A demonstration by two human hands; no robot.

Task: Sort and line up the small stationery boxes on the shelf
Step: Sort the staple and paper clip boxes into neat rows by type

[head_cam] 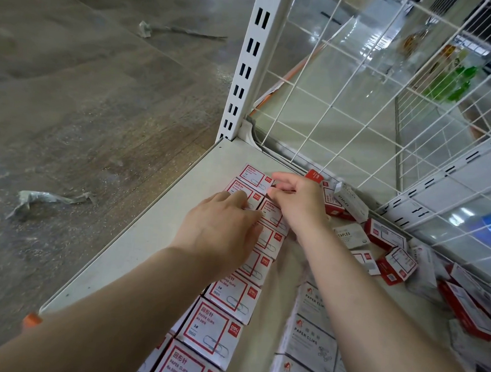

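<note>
On the white metal shelf (135, 248), near its far left corner, both hands work at the far end of a row of red-and-white paper clip boxes (232, 296). Row runs from the lower edge of the view toward the back corner, boxes lying flat, label side up, edge to edge; each label reads "PAPER CLIPS".

Left hand (221, 230): palm down, fingers straight and together, lying flat across the boxes in the middle of the row. Fingertips reach the second box from the far end (245, 193).

Right hand (298, 202): fingers curled, thumb and forefinger pinching the near edge of the farthest box (255, 176) where it meets the next one. Exact contact point partly hidden by the knuckles.

Second row, right of the right forearm: white paper clip boxes (310, 340), also flat and edge to edge, grey print. A bare strip of shelf separates the two rows.

Unsorted stock: loose heap of small boxes (393, 263) along the back right of the shelf, against the white wire grid panel (361, 86). Mixed red-and-white and plain white; two white ones marked "STAPLES" (350, 203). These lie tilted, overlapping, some on edge.

Slotted white upright post (247, 64) stands at the shelf's back left corner. Orange tab (32, 320) at the shelf's front edge, beside the left forearm. Grey floor (85, 87) to the left carries a crumpled scrap of clear wrapping (42, 200) and another scrap farther off (146, 29).
</note>
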